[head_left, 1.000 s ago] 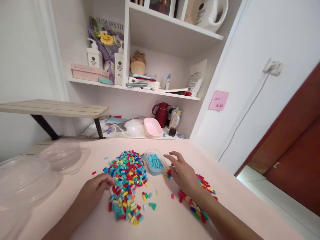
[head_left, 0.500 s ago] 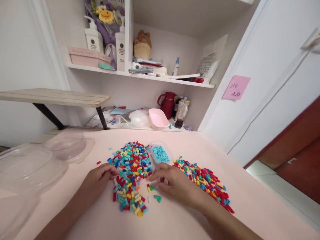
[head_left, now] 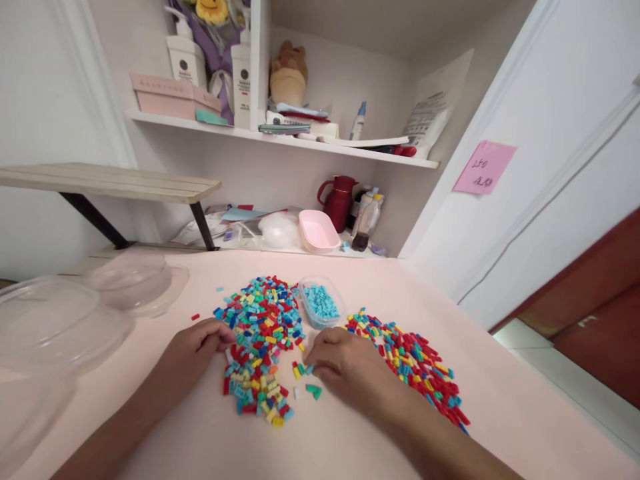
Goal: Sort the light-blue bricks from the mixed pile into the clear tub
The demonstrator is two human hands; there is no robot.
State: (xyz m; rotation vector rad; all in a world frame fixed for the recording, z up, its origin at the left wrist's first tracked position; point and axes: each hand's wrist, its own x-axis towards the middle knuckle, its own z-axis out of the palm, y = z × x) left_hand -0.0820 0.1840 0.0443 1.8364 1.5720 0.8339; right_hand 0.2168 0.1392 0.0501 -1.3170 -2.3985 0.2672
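A mixed pile of small toy building bricks (head_left: 270, 313) in red, blue, yellow and green lies on the pink tabletop. At its left edge rests my left hand (head_left: 203, 343), fingers curled together; what they hold, if anything, is hidden. My right hand (head_left: 340, 360) is low over the table right of the pile, fingers bent and closed, with a light blue brick (head_left: 309, 369) at the fingertips. Beside that brick lie a few loose ones, among them green bricks (head_left: 314, 390). Behind my right hand stands a clear plastic tub (head_left: 315, 324) holding light blue bricks (head_left: 321, 302).
Another pile of mostly red bricks (head_left: 417, 363) spreads to the right. Clear plastic containers (head_left: 45, 320) stand at the left, near a wooden raised shelf (head_left: 110, 181). At the back are a pink basin (head_left: 320, 232), a dark red jug (head_left: 340, 203) and a bottle (head_left: 367, 223).
My right hand's fingers have drawn together, and a light blue brick now shows at their tips. My left hand stays by the pile. The camera view has shifted slightly.
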